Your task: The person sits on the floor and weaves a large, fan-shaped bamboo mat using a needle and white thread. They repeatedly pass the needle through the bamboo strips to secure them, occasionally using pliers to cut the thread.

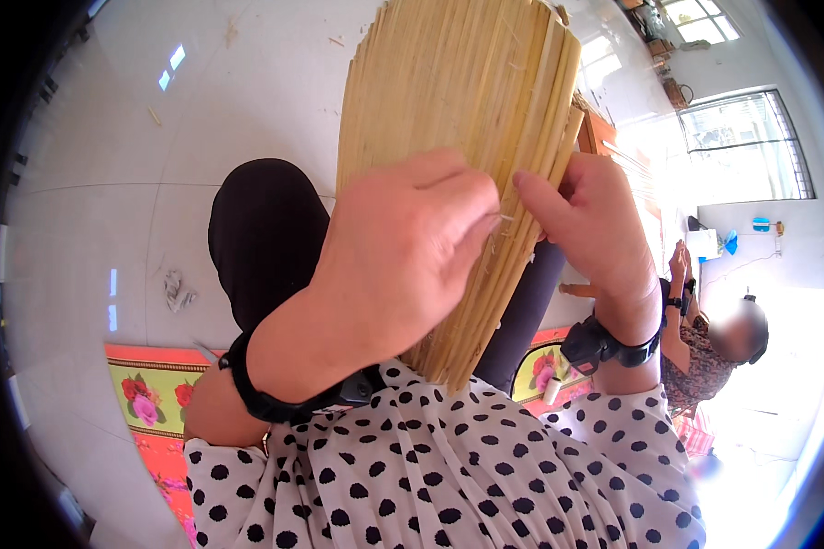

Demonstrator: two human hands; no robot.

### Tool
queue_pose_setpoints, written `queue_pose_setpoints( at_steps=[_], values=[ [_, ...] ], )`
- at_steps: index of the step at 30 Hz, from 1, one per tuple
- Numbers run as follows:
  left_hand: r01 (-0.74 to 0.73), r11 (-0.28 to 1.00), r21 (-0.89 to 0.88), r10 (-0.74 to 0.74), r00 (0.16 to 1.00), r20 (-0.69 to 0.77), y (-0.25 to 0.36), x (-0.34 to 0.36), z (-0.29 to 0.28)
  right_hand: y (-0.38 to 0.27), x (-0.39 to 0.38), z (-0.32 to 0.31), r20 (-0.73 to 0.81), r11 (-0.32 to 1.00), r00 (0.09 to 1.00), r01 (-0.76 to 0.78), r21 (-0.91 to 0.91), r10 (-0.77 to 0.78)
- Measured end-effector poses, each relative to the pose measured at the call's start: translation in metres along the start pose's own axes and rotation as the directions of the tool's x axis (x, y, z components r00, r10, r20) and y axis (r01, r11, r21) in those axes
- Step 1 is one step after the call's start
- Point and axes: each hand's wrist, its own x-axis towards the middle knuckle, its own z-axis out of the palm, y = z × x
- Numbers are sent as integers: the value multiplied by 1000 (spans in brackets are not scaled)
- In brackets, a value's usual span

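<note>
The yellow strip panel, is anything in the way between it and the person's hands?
Nothing visible. The right hand grips the right edge of the yellow strip panel, and the left hand is right over its front. What's under the left hand is hidden.

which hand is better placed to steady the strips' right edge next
Probably the right hand: it is already at the right edge of the flat strip bundle, thumb over the front. The left hand lies across the front, its fingers curled, so it seems less ready.
</note>
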Motion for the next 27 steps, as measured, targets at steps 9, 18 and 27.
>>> queue_pose_setpoints(
  at_steps=[9,18,27],
  values=[
    [-9,999,41,11,999,-37,-10,-8,-7,-6,-8,11,-42,998,999,15,-56,-18],
    [-7,941,340,-64,978,196,-13,1,-59,11,-14,20,-88,997,995,56,46,-51],
    [154,955,252,-198,967,158,-12,-28,-110,27,-32,40,-242,986,970,20,165,21]
  ],
)
